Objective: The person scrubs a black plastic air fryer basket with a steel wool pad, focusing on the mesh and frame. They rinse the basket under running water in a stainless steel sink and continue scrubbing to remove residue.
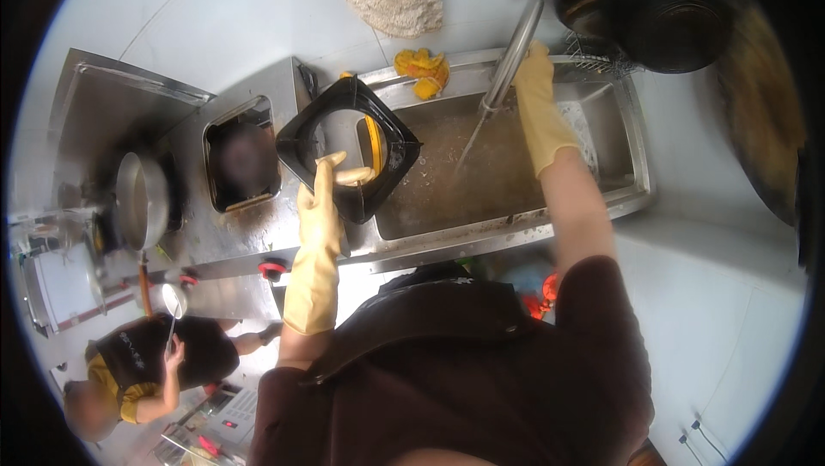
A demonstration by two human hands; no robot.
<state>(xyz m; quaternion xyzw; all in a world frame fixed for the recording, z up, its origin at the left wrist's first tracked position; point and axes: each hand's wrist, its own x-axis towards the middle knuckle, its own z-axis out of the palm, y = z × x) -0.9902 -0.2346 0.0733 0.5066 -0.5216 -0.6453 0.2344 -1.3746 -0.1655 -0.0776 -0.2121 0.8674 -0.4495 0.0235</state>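
Observation:
My left hand (322, 221), in a cream rubber glove, grips the near edge of a black square frame with a round opening (390, 119), which looks like a burner ring. The frame is held tilted over the left end of the steel sink (509, 229). My right hand (538, 73), gloved alike, reaches to the sink's back rim behind the metal faucet (515, 47); its fingers are partly hidden, so its grip cannot be made out. A thin stream of water runs from the faucet into brownish water (470, 176) in the basin. A yellow-orange cloth (423, 72) lies on the back rim.
Left of the sink stands a steel stove (245, 240) with a square burner opening (242, 160) and a pan (140, 202). Black woks (677, 15) and a wire rack (596, 57) are at the upper right. A person (161, 363) holding a ladle stands at the lower left.

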